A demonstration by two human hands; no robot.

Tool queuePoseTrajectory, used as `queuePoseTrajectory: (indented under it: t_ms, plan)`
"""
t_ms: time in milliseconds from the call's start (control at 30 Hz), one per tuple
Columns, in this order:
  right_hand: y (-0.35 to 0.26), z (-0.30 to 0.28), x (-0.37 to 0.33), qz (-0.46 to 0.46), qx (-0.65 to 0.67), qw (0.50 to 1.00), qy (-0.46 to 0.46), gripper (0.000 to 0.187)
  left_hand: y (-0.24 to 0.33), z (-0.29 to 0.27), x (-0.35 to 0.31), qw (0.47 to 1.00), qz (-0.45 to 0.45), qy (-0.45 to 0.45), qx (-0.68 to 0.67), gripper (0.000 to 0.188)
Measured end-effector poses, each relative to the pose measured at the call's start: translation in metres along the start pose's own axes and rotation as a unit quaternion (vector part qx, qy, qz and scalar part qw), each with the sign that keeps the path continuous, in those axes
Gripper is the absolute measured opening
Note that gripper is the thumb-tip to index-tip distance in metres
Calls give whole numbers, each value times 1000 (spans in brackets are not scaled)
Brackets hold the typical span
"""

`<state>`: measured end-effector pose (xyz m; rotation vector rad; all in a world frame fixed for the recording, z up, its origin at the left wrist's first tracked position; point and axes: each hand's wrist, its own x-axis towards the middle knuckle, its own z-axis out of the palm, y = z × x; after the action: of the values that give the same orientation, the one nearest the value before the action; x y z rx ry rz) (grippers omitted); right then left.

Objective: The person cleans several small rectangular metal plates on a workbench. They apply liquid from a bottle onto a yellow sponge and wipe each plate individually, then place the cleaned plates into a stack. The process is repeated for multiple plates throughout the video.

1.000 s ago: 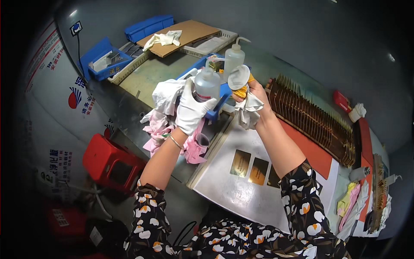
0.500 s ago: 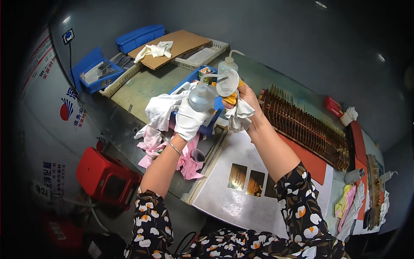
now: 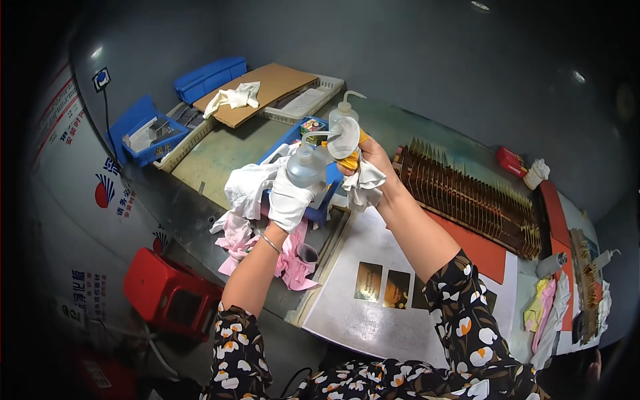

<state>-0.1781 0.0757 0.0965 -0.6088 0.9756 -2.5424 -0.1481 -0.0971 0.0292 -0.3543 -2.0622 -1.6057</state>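
My left hand (image 3: 291,201), in a white glove, is closed around a translucent squeeze wash bottle (image 3: 307,168). The bottle's bent spout reaches right, to the face of a round translucent dish or cup (image 3: 344,138). That dish is gripped by my right hand (image 3: 375,155), which wears yellow finger covers. A crumpled white cloth (image 3: 366,187) hangs from the same hand, under the fingers. Behind the dish stands a second wash bottle (image 3: 345,112), partly hidden. Whether liquid is leaving the spout is too small to tell.
A blue bin (image 3: 321,212) with white cloth lies beneath my hands, pink cloths (image 3: 298,267) beside it. Gold cards (image 3: 368,281) lie on a white board (image 3: 340,327). A rack of thin plates (image 3: 467,200) stands right. A red stool (image 3: 170,293) is at lower left.
The whole view has shifted slightly. Both hands keep their grips, with the spout still at the dish. Part of what looks like another person's hand now shows at the lower right edge.
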Motion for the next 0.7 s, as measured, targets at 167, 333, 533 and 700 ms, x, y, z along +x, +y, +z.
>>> queuePoseTrajectory:
  t_ms: [167, 333, 533, 700]
  plan:
    - [-4, 5, -2, -32, -3, 999, -26, 26, 1, -2, 3, 1000, -24, -9, 12, 54]
    - [-9, 36, -14, -25, -69, 996, 41, 32, -14, -4, 4, 993, 59, 8, 101, 34]
    - [24, 21, 26, -71, -17, 997, 11, 18, -29, -15, 9, 984, -10, -80, 157, 46]
    - [17, -22, 29, -89, 13, 994, 63, 15, -25, 12, 8, 977, 9, -92, 190, 49]
